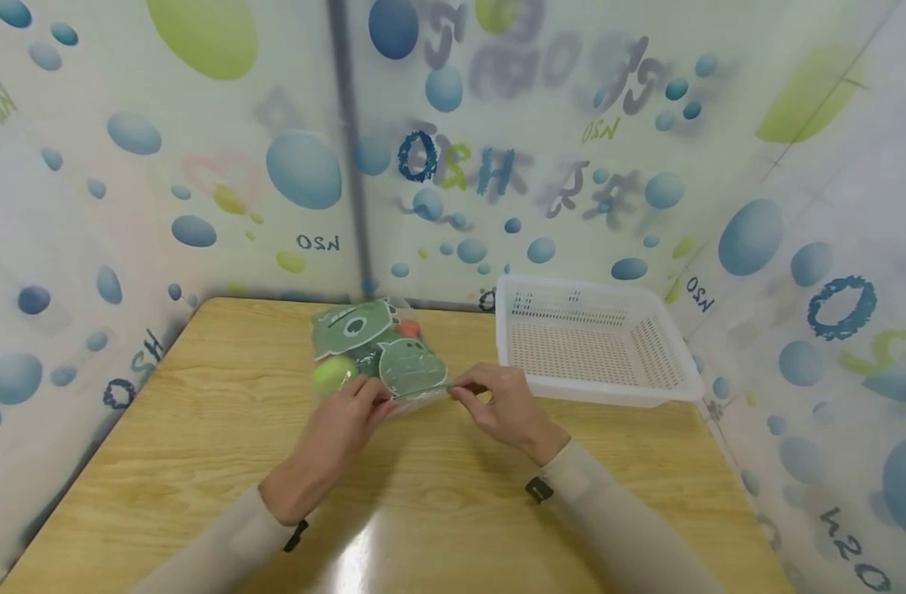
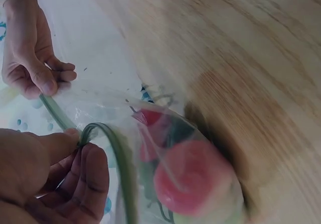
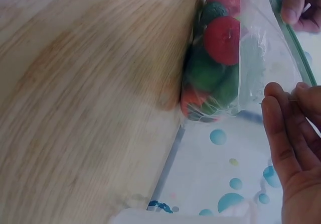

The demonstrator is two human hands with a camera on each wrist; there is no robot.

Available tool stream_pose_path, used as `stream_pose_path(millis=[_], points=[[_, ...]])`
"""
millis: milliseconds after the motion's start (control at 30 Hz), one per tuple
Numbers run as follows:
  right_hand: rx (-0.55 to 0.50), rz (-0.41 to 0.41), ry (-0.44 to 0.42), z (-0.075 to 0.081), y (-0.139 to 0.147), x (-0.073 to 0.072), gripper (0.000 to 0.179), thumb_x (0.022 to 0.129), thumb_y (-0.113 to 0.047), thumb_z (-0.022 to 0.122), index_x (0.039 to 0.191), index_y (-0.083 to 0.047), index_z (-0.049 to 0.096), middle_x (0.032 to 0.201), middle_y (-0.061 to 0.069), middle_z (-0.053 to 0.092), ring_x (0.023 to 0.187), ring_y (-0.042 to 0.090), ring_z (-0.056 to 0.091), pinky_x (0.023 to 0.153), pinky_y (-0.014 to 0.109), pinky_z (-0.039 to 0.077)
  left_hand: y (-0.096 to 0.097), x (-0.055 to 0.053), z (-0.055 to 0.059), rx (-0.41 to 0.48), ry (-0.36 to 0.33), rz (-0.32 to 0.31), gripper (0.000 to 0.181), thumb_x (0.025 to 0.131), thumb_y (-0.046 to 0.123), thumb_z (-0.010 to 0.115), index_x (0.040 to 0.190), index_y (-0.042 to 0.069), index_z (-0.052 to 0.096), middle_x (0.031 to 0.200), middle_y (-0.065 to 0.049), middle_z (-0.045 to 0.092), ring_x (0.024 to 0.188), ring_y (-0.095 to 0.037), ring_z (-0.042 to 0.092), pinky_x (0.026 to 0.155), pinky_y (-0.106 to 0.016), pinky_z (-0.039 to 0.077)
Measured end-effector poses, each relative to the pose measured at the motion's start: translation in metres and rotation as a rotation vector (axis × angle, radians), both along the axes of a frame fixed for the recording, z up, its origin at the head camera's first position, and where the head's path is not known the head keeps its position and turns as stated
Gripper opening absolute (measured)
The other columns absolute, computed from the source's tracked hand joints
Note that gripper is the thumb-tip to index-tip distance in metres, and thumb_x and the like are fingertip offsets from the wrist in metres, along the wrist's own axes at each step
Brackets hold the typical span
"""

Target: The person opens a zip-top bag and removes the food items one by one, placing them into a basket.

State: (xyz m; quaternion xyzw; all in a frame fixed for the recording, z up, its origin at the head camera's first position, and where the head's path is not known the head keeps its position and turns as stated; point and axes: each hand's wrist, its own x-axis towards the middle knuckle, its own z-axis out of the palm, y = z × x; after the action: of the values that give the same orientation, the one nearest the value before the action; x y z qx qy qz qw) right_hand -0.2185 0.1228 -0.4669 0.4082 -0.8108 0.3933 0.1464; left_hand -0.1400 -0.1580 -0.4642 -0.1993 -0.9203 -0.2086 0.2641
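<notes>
A clear zip bag (image 1: pixel 416 369) with green cartoon animal prints lies on the wooden table (image 1: pixel 200 429). Inside it are several fruit- and vegetable-like pieces, among them a yellow-green ball (image 1: pixel 334 375) and a red round piece (image 3: pixel 222 40). My left hand (image 1: pixel 343 422) pinches the bag's green zip strip (image 2: pixel 123 176) near its left part; the strip bends into a loop beside those fingers in the left wrist view. At the strip's right end, my right hand (image 1: pixel 507 406) pinches the edge between thumb and fingertips.
A white perforated plastic basket (image 1: pixel 609 393) stands on the table at the back right, close behind my right hand. Printed curtain-like walls (image 1: pixel 453 223) with blue and green dots enclose the table at the back and both sides.
</notes>
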Motion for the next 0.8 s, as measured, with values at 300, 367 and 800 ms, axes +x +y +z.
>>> stream_pose_path(millis=[300, 367, 800], points=[[-0.045, -0.075, 0.015, 0.0, 0.009, -0.006, 0.007, 0.101, 0.001, 0.088, 0.103, -0.007, 0.088, 0.102, 0.007, 0.089, 0.089, 0.02, 0.088, 0.081, 0.026, 0.072, -0.025, 0.01, 0.001, 0.01, -0.108, 0.04, 0.02, 0.098, 0.006, 0.093, 0.103, 0.008, 0.074, 0.096, -0.006, 0.076, 0.079, -0.014, 0.074, 0.068, -0.035, 0.065], [-0.043, -0.092, 0.009, 0.001, 0.011, -0.006, 0.008, 0.101, 0.001, 0.089, 0.103, -0.007, 0.088, 0.102, 0.008, 0.089, 0.089, 0.02, 0.088, 0.081, 0.027, 0.072, -0.03, 0.013, 0.002, 0.001, -0.131, 0.051, 0.02, 0.099, 0.007, 0.093, 0.102, 0.009, 0.074, 0.093, -0.006, 0.076, 0.077, -0.012, 0.072, 0.066, -0.035, 0.064], [-0.055, -0.22, -0.003, 0.009, 0.022, -0.01, 0.006, 0.102, -0.001, 0.088, 0.103, -0.007, 0.088, 0.1, 0.008, 0.089, 0.087, 0.019, 0.088, 0.08, 0.029, 0.072, -0.068, 0.028, 0.01, -0.005, -0.235, 0.106, 0.018, 0.098, 0.006, 0.093, 0.094, 0.012, 0.076, 0.087, 0.002, 0.072, 0.072, -0.007, 0.065, 0.063, -0.027, 0.056]])
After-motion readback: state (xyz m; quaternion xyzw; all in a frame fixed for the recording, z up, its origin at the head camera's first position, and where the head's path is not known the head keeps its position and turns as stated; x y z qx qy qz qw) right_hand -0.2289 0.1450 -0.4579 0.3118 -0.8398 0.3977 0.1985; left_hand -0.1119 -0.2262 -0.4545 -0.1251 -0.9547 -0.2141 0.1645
